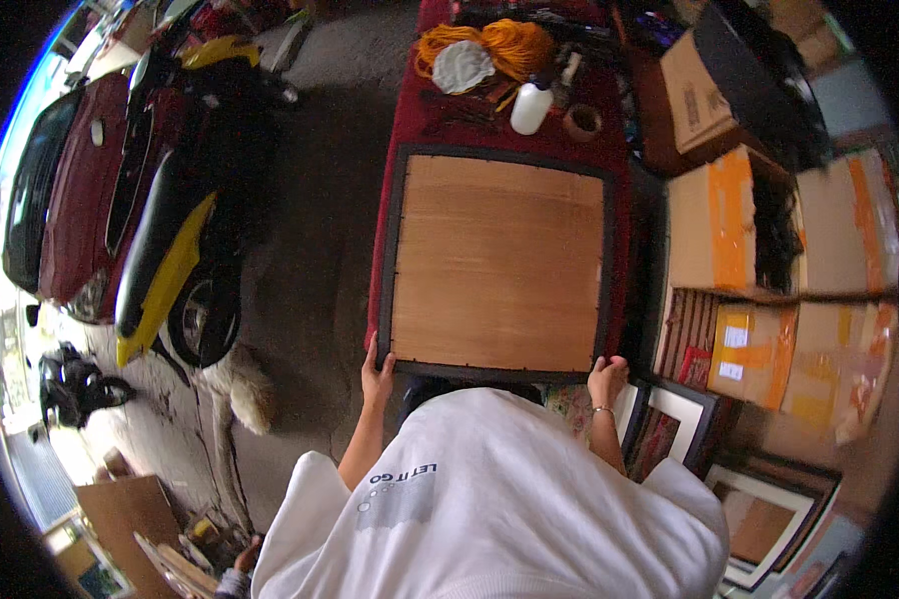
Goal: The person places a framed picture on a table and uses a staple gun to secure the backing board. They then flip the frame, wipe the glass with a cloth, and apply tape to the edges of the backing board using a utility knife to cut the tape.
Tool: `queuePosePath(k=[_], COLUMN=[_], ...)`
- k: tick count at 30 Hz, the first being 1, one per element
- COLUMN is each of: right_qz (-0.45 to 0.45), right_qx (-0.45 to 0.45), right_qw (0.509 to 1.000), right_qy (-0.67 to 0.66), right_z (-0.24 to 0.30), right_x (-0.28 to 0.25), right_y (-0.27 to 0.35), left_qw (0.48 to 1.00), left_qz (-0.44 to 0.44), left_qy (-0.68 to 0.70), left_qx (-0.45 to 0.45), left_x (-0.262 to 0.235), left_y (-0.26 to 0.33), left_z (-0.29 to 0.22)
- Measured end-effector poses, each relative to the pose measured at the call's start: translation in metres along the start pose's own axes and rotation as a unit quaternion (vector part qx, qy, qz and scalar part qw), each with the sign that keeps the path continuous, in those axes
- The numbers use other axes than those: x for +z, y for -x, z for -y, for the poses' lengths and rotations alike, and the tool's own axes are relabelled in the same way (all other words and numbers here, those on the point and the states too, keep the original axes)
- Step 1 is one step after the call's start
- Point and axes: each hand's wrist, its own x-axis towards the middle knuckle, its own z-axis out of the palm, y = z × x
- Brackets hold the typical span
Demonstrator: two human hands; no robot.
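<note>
A dark picture frame lies face down on a table covered with dark red cloth. Its brown wooden backing board faces up, with small dark tabs or nails along the edges. My left hand grips the near left corner, one finger stretched along the side. At the near right corner, my right hand holds the frame with fingers bent round the edge. Whatever is under the frame is hidden.
Beyond the frame stand a white bottle, a tape roll and orange cord. Cardboard boxes and framed pieces crowd the right. A yellow and black motorbike is parked left, near a light-furred animal.
</note>
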Motion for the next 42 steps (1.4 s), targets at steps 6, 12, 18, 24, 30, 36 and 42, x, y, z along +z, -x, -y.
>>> queuePosePath(k=[6,12,18,24,30,36,42], right_qz=[0.091,0.131,0.042,-0.113,-0.005,-0.036,-0.100], right_qx=[0.029,-0.109,-0.336,-0.389,-0.303,-0.257,-0.096], right_qw=[0.958,0.915,0.853,0.811,0.903,0.839,0.770], right_qy=[-0.270,-0.366,-0.397,-0.422,-0.304,-0.478,-0.623], right_z=[-0.058,-0.079,-0.045,0.043,0.160,0.196,0.127], right_x=[0.057,-0.052,-0.237,-0.301,-0.184,-0.153,-0.094], right_y=[-0.017,0.037,0.100,-0.063,-0.190,-0.186,-0.099], left_qw=[0.999,1.000,0.953,0.859,0.966,0.965,0.984], left_qz=[0.026,0.010,0.015,-0.131,-0.066,-0.112,-0.133], left_qy=[0.017,0.022,0.004,-0.074,-0.025,-0.040,-0.076], left_qx=[0.030,-0.015,0.303,0.489,0.248,0.233,0.095], left_x=[-0.008,-0.043,-0.116,-0.088,-0.024,0.009,0.023], left_y=[0.003,0.061,0.104,-0.050,-0.224,-0.246,-0.182], left_z=[0.002,-0.067,-0.185,-0.274,-0.243,-0.244,-0.202])
